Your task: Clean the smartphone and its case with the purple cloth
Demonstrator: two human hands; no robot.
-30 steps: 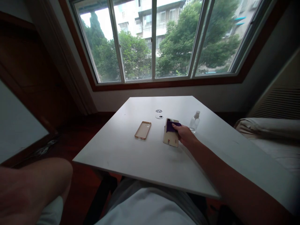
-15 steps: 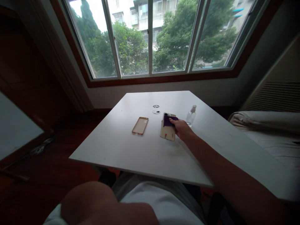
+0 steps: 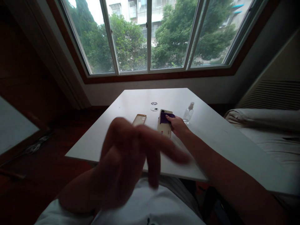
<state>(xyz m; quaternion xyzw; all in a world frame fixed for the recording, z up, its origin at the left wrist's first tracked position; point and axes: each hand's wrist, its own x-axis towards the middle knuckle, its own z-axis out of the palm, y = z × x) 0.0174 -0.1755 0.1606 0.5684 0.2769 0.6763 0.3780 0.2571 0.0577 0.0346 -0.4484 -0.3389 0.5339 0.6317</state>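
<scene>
A phone (image 3: 165,128) with a pale gold back is in my right hand (image 3: 178,124), along with a purple cloth (image 3: 166,118) that covers part of its upper back. Close to the camera, my left hand (image 3: 131,153) is raised and blurred, its fingers apart and bent downward, with nothing seen in it. Behind my left hand, a clear phone case with a gold rim (image 3: 140,119) lies on the table, its lower part hidden. To the right of the phone stands a clear spray bottle (image 3: 188,114).
The white table (image 3: 93,140) reaches toward the window, with a round cable-hole cover (image 3: 154,109) near its far side. A pale, padded piece of furniture (image 3: 255,125) is at the right. Cables (image 3: 35,147) lie on the dark red floor at the left.
My left hand has risen from low at the left into the middle of the view and now hides part of the case. My right hand keeps hold of the phone and cloth.
</scene>
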